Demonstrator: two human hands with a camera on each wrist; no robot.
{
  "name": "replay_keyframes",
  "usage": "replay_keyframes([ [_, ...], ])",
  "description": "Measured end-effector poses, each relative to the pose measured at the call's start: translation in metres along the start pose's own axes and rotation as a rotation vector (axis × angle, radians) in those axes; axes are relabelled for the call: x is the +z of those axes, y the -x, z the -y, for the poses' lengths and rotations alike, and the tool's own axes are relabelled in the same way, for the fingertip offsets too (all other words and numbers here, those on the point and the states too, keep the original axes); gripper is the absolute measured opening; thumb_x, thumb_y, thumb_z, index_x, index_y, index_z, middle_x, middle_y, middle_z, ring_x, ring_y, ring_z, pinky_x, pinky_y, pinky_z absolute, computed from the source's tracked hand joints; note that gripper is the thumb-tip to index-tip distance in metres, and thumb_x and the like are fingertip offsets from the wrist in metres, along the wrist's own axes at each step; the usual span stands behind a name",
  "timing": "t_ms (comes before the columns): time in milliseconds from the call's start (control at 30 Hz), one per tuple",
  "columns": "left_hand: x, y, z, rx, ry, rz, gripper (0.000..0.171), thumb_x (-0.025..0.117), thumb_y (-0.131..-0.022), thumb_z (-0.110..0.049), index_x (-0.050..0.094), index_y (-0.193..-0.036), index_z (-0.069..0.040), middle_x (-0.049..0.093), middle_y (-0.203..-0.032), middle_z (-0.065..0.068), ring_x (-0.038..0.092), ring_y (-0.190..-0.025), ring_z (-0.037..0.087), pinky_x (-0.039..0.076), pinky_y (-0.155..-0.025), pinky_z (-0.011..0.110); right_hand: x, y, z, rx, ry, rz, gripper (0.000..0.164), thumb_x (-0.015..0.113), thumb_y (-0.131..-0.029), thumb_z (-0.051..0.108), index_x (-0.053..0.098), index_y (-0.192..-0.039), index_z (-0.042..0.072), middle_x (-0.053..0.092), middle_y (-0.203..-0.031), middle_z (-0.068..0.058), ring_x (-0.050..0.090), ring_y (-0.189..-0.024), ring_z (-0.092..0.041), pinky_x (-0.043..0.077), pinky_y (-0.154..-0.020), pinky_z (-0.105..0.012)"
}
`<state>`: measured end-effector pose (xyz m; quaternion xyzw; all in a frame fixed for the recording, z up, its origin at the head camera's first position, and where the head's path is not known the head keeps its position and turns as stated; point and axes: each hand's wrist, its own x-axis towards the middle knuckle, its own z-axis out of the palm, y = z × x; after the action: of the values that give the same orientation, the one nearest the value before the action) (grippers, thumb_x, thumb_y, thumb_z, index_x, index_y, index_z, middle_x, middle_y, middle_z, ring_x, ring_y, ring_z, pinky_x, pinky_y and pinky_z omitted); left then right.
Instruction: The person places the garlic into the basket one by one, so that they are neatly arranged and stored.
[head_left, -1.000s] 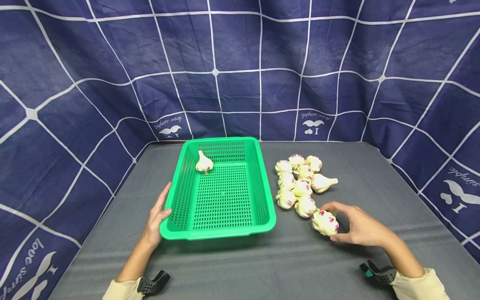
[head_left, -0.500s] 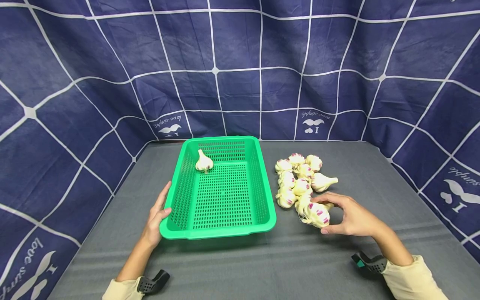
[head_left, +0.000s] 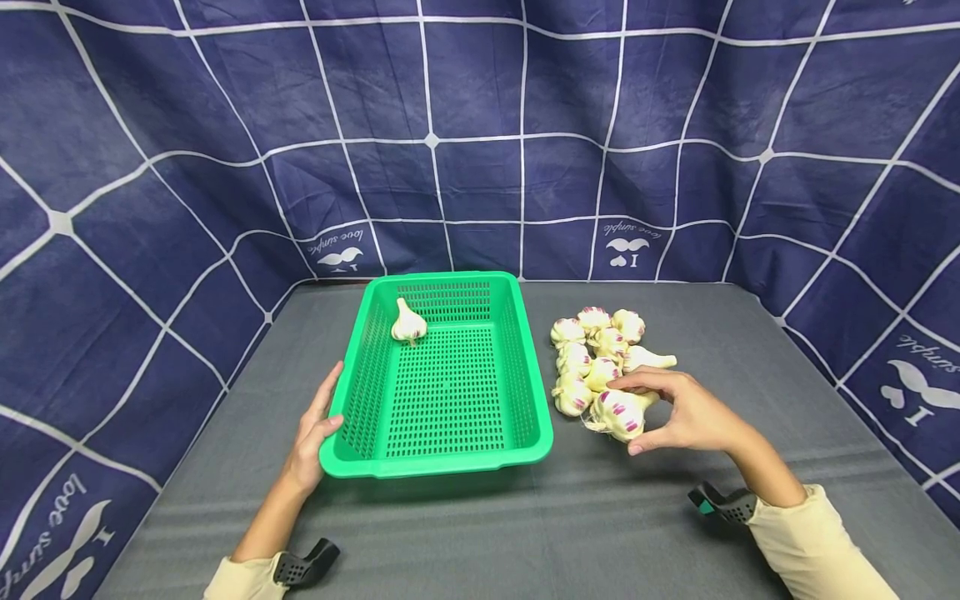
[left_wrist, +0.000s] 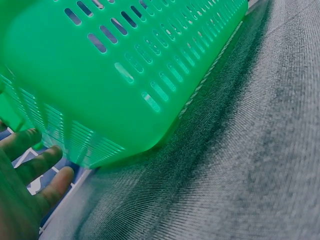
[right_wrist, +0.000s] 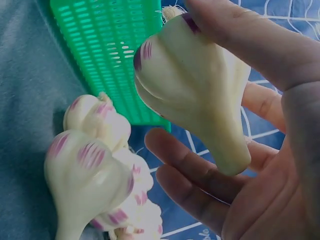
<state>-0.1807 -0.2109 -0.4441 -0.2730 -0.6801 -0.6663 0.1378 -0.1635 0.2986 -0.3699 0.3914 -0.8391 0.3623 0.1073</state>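
Note:
A garlic bulb [head_left: 619, 414] with purple streaks is pinched between the thumb and fingers of my right hand [head_left: 684, 414]. The right wrist view shows the held garlic bulb [right_wrist: 187, 80], its stem pointing down toward the palm. More garlic bulbs [head_left: 574, 360] lie grouped on the table, just behind the held one. My left hand [head_left: 311, 440] is at the left side of a green plastic basket [head_left: 442, 464], thumb close to its rim. Extended, spread fingers [left_wrist: 39, 164] appear beside the basket wall in the left wrist view. One garlic bulb [head_left: 408, 325] sits in the basket's far left corner.
A grey cloth [head_left: 480, 533] covers the table. Blue white-lined curtains [head_left: 480, 192] hang at the back and both sides. A single bulb with a long stem [head_left: 649, 358] points right at the edge of the group.
My right hand has moved left and slightly away from me with the garlic bulb, which has turned and now overlaps the group. The left hand and basket have stayed in place.

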Motion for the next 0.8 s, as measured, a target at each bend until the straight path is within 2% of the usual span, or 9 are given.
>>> replay_keyframes([
  [200, 0.000, 0.000, 0.000, 0.001, -0.003, -0.002, 0.067, 0.033, -0.087, 0.002, 0.021, -0.152, 0.011, 0.030, -0.157, 0.003, 0.027, -0.142, 0.006, 0.022, -0.109, 0.016, 0.001, -0.013, 0.003, 0.007, -0.077, 0.034, 0.072, 0.097, -0.055, 0.010, 0.067, -0.121, 0.009, 0.067, -0.115, -0.002, 0.059, -0.099, -0.007, 0.053, -0.074, -0.021],
  [400, 0.000, 0.000, 0.000, -0.017, -0.012, -0.006, 0.067, 0.034, -0.087, 0.003, 0.021, -0.153, 0.009, 0.030, -0.157, 0.002, 0.027, -0.141, 0.005, 0.022, -0.109, 0.015, 0.006, -0.025, 0.006, 0.030, -0.085, 0.047, 0.067, 0.097, -0.059, 0.018, 0.067, -0.119, 0.010, 0.064, -0.115, -0.002, 0.056, -0.099, -0.009, 0.053, -0.070, -0.024],
  [467, 0.000, 0.000, 0.000, -0.019, -0.013, -0.005, 0.067, 0.034, -0.087, 0.003, 0.021, -0.153, 0.009, 0.030, -0.157, 0.001, 0.027, -0.141, 0.004, 0.022, -0.109, 0.015, 0.007, -0.029, 0.007, 0.040, -0.081, 0.046, 0.068, 0.097, -0.058, 0.018, 0.066, -0.117, 0.011, 0.063, -0.112, -0.001, 0.057, -0.095, -0.010, 0.053, -0.069, -0.024],
  [633, 0.000, -0.001, 0.000, -0.010, -0.015, -0.010, 0.068, 0.034, -0.086, 0.003, 0.022, -0.152, 0.010, 0.030, -0.157, 0.001, 0.027, -0.141, 0.004, 0.021, -0.109, 0.015, 0.009, -0.043, 0.012, 0.028, -0.074, 0.020, 0.070, 0.098, -0.049, 0.004, 0.064, -0.111, 0.005, 0.063, -0.103, -0.004, 0.059, -0.079, -0.012, 0.051, -0.062, -0.025],
  [733, 0.000, -0.001, -0.001, -0.012, -0.016, -0.011, 0.068, 0.034, -0.086, 0.003, 0.022, -0.152, 0.010, 0.030, -0.157, 0.001, 0.027, -0.141, 0.005, 0.022, -0.109, 0.015, 0.010, -0.052, 0.015, -0.011, -0.081, 0.001, 0.071, 0.097, -0.044, -0.001, 0.065, -0.108, 0.000, 0.064, -0.100, -0.008, 0.059, -0.081, -0.014, 0.051, -0.062, -0.025],
  [800, 0.000, -0.001, -0.001, -0.018, -0.019, -0.011, 0.068, 0.034, -0.086, 0.003, 0.022, -0.152, 0.010, 0.030, -0.157, 0.002, 0.027, -0.141, 0.004, 0.022, -0.109, 0.015, 0.011, -0.058, 0.015, -0.037, -0.078, -0.010, 0.072, 0.098, -0.043, 0.002, 0.066, -0.107, 0.002, 0.067, -0.101, -0.008, 0.060, -0.087, -0.014, 0.051, -0.069, -0.023],
])
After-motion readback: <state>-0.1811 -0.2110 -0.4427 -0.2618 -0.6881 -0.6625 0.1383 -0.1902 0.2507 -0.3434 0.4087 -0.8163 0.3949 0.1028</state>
